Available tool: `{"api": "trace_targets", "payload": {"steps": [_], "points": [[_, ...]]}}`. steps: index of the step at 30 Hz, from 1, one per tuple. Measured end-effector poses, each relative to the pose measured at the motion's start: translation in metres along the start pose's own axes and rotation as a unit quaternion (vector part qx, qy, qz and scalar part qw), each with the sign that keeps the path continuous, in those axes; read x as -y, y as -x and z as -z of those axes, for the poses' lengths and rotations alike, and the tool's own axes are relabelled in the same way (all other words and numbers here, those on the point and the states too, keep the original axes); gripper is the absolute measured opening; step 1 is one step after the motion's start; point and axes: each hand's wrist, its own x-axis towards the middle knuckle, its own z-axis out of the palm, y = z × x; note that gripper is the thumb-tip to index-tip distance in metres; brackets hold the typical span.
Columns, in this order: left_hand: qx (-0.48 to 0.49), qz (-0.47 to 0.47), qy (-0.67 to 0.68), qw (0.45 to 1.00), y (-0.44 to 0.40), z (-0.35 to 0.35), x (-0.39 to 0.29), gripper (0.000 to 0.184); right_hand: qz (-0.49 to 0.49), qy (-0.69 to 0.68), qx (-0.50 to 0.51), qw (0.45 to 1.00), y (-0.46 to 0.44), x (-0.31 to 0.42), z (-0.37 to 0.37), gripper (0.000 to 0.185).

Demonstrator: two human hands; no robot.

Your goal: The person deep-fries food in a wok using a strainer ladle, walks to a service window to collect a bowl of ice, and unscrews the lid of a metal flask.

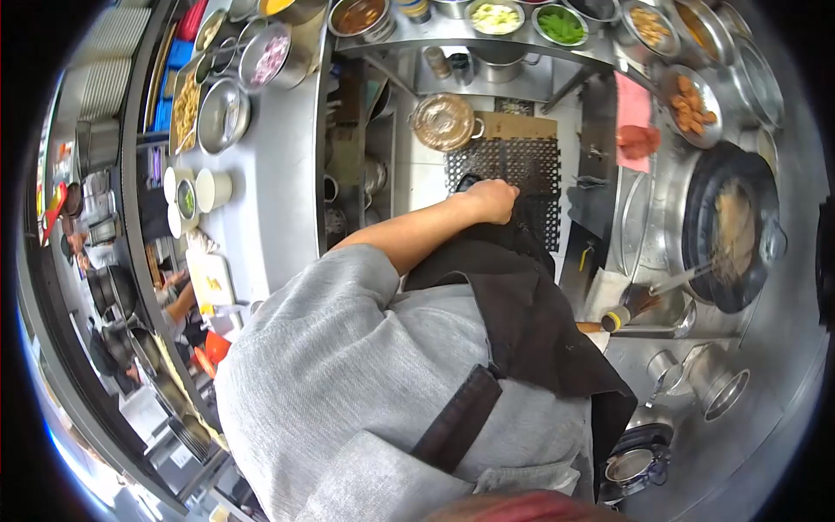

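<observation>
My left hand (492, 201) is closed in a fist in front of my body, above the dark apron (557, 322) and the floor mat. Its fingers curl under, so what they hold, if anything, is hidden. A small black object (467, 181) shows just beyond the wrist; I cannot tell whether the hand touches it. My right hand does not show. On the right, a black wok (696, 217) stands on the range with pale, bubbling contents (736, 226). A metal utensil handle (678, 279) reaches into it. Near the apron's right edge lies a dark cylinder with a yellow band (616, 319).
Bowls of chopped food, including green pieces (561, 26) and orange pieces (690, 104), line the shelf and range. A lidded pot (442, 122) stands by the black perforated mat (531, 191). The steel counter (278, 191) runs along the left. Another person's arm (181, 304) shows beyond it.
</observation>
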Motion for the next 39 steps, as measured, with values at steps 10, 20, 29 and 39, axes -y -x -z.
{"api": "trace_targets", "payload": {"steps": [10, 20, 29, 39], "points": [[-0.001, 0.018, 0.11, 0.994, 0.022, -0.023, 0.073, 0.045, 0.026, 0.097, 0.072, 0.992, 0.033, 0.06, -0.004, 0.023], [-0.376, 0.189, -0.004, 0.907, 0.081, 0.069, 0.276, 0.038, 0.225, 0.1, 0.131, 0.96, 0.039, 0.148, -0.104, 0.023], [-0.436, 0.312, -0.105, 0.838, 0.152, 0.041, 0.313, 0.07, 0.282, -0.041, 0.005, 0.959, 0.026, 0.324, -0.094, 0.021], [-0.463, 0.276, -0.13, 0.832, 0.16, 0.026, 0.315, 0.073, 0.882, 0.271, -0.042, 0.383, 0.307, 0.576, 0.173, 0.063]]}}
